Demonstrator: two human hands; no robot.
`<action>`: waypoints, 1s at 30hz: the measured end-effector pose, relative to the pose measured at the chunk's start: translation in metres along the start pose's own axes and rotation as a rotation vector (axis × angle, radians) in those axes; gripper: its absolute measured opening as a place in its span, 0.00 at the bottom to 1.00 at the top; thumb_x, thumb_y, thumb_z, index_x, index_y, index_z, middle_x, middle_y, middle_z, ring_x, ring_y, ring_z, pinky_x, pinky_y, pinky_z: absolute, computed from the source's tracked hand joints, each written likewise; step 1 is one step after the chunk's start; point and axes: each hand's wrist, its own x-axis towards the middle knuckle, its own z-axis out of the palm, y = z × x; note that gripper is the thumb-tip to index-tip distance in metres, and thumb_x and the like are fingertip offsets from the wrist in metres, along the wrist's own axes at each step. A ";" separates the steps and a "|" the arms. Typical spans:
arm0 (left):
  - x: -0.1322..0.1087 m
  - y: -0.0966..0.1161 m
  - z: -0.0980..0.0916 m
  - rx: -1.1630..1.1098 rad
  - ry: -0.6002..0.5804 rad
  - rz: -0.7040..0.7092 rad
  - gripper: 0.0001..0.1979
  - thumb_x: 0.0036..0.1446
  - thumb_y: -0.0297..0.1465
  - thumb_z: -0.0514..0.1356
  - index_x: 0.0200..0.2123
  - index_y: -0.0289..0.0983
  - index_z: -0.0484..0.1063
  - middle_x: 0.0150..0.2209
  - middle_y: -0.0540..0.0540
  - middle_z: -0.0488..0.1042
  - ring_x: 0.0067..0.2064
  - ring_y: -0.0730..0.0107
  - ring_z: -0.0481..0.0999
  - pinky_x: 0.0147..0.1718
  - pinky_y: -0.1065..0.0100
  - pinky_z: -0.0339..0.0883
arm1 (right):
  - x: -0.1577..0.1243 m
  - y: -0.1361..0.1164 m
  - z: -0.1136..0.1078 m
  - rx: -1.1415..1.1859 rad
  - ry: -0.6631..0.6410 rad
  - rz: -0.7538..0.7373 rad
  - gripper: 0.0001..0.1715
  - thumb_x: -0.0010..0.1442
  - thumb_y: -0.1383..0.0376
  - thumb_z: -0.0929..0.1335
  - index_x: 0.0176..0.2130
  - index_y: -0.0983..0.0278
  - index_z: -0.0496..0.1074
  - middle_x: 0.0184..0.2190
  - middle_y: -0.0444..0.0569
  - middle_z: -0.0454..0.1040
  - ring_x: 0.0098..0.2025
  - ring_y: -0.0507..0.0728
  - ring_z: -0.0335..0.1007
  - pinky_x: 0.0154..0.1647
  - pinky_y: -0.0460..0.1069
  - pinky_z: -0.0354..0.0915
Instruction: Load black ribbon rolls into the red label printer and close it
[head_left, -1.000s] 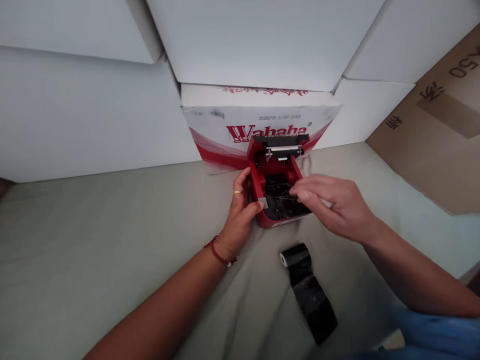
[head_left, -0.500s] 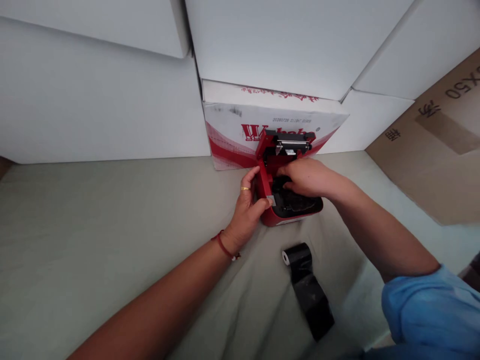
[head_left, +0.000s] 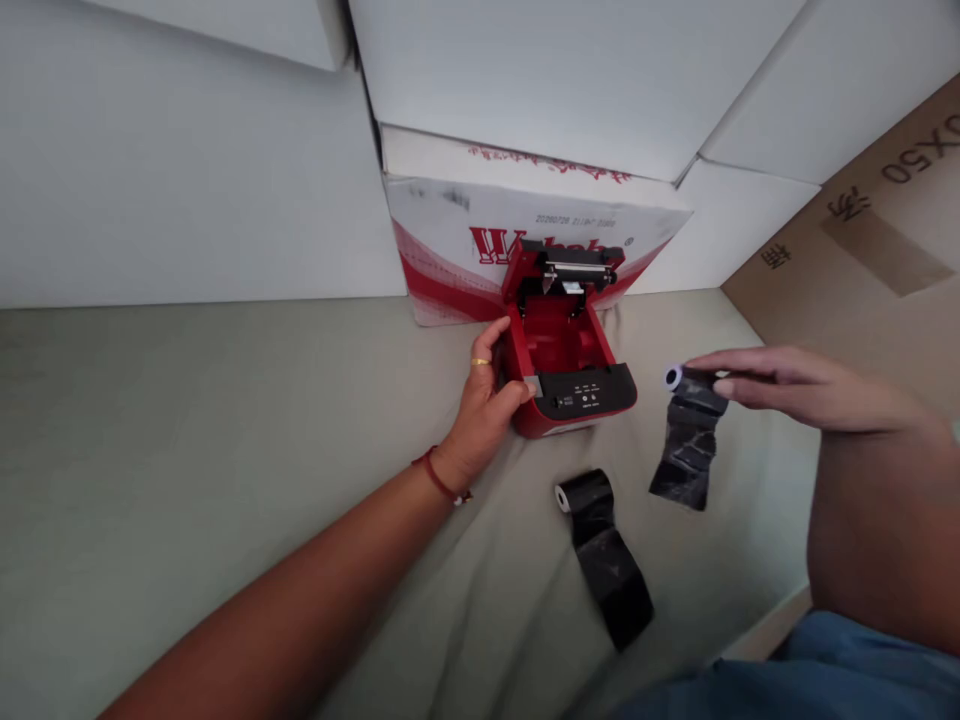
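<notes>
A red printer [head_left: 566, 345] stands on the pale green cloth, its lid raised and its red paper bay bare inside. My left hand [head_left: 487, 400] grips its left side, thumb on the front left corner and fingers along the wall. To the right of the printer, my right hand [head_left: 772, 385] pinches a black paper roll [head_left: 697, 388] with a pale core; a creased black strip [head_left: 684, 455] hangs from it. Between me and the printer lies a second black roll [head_left: 589, 492], its loose tail [head_left: 616, 590] unrolled towards me on the cloth.
Behind the printer is a white and red carton [head_left: 442, 240], with large white boxes [head_left: 540, 70] stacked around and above it. A brown cardboard box [head_left: 885, 220] leans at the right. The green cloth [head_left: 300, 400] has folds near the front.
My right hand has come out of the printer's bay and moved right with a black roll, leaving the bay uncovered. My left hand keeps its hold on the printer.
</notes>
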 end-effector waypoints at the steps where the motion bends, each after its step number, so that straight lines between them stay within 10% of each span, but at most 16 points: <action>1: 0.001 0.000 0.000 -0.001 -0.001 0.004 0.43 0.60 0.45 0.72 0.74 0.51 0.61 0.75 0.43 0.69 0.75 0.48 0.70 0.74 0.47 0.66 | -0.004 0.001 0.008 0.006 -0.008 0.013 0.22 0.74 0.50 0.72 0.60 0.56 0.84 0.49 0.53 0.88 0.50 0.65 0.87 0.55 0.59 0.80; 9: 0.003 -0.002 0.001 -0.031 -0.007 0.020 0.42 0.60 0.49 0.73 0.73 0.52 0.61 0.75 0.44 0.69 0.76 0.49 0.67 0.74 0.49 0.65 | -0.028 0.020 0.066 0.155 -0.085 0.075 0.18 0.78 0.56 0.67 0.52 0.57 0.87 0.46 0.52 0.90 0.45 0.61 0.89 0.47 0.56 0.83; 20: 0.003 -0.002 0.001 -0.003 -0.011 0.043 0.41 0.62 0.49 0.72 0.73 0.52 0.61 0.75 0.44 0.69 0.77 0.48 0.67 0.75 0.49 0.64 | -0.025 -0.053 0.100 0.103 -0.493 -0.103 0.21 0.74 0.68 0.73 0.63 0.59 0.84 0.59 0.54 0.87 0.49 0.61 0.89 0.47 0.53 0.81; 25: 0.002 -0.002 0.002 0.003 0.016 0.019 0.41 0.60 0.46 0.72 0.73 0.51 0.62 0.76 0.43 0.69 0.76 0.48 0.69 0.74 0.48 0.67 | -0.024 -0.053 0.055 0.230 -0.498 -0.247 0.16 0.76 0.65 0.73 0.59 0.57 0.84 0.52 0.51 0.89 0.44 0.58 0.88 0.43 0.50 0.80; 30: 0.004 -0.004 0.000 0.000 -0.009 0.018 0.42 0.61 0.45 0.72 0.74 0.52 0.60 0.75 0.43 0.69 0.76 0.48 0.69 0.74 0.47 0.66 | 0.000 -0.040 -0.002 0.176 -0.106 -0.216 0.19 0.80 0.51 0.71 0.62 0.52 0.84 0.49 0.51 0.89 0.39 0.59 0.84 0.38 0.52 0.78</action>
